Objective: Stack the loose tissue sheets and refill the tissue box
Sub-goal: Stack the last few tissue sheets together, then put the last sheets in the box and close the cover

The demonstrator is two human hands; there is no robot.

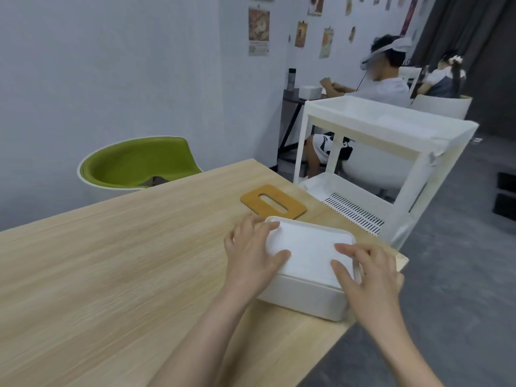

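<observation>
A white tissue box (304, 298) stands lidless near the right edge of the wooden table (111, 261). A stack of white tissue sheets (307, 247) fills its top. My left hand (251, 252) lies over the box's left end, fingers spread flat on the tissues. My right hand (368, 272) presses on the right end, fingertips on the sheets near the rim. The box's wooden lid (273, 201), with an oval slot, lies flat on the table just behind the box.
A white two-tier cart (391, 152) stands right of the table, close to the box. A green chair (139, 163) is behind the table's far edge. Two people sit at a dark desk (293, 99) farther back by the wall.
</observation>
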